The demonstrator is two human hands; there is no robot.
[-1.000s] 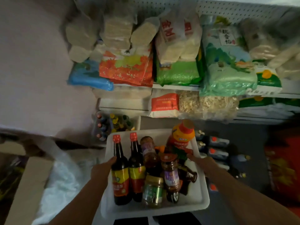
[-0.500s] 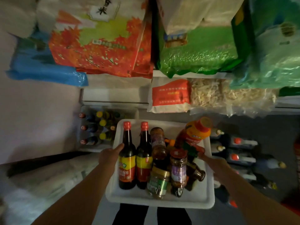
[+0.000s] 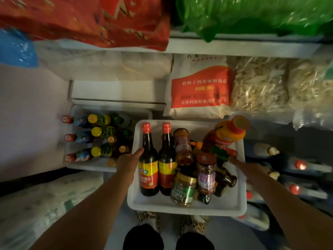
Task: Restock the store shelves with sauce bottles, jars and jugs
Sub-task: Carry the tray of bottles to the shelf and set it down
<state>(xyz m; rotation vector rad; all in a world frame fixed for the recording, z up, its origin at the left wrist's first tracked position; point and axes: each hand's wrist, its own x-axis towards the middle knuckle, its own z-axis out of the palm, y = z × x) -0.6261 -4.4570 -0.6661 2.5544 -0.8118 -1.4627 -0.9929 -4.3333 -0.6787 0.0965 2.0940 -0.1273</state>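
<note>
I carry a white plastic tray [image 3: 185, 207] in front of me at waist height. My left hand [image 3: 128, 163] grips its left rim, thumb over the edge. My right hand [image 3: 250, 170] grips the right rim. Inside the tray stand two dark soy sauce bottles [image 3: 148, 170] with red caps. Beside them are several sauce jars [image 3: 206, 175] and a green-labelled jar [image 3: 182, 190]. An orange-capped jug [image 3: 228, 134] leans at the tray's back right.
A low white bin [image 3: 75, 112] at the lower left holds bottles with red and yellow caps. Dark bottles [image 3: 299, 166] lie on the bottom shelf at right. Shelves above carry a red-and-white flour bag [image 3: 200, 87], noodle packs [image 3: 259, 83] and rice bags.
The view has dropped and moved closer to the shelves. The tray stays held in both hands and now hangs lower, nearer the bottom shelf bins.
</note>
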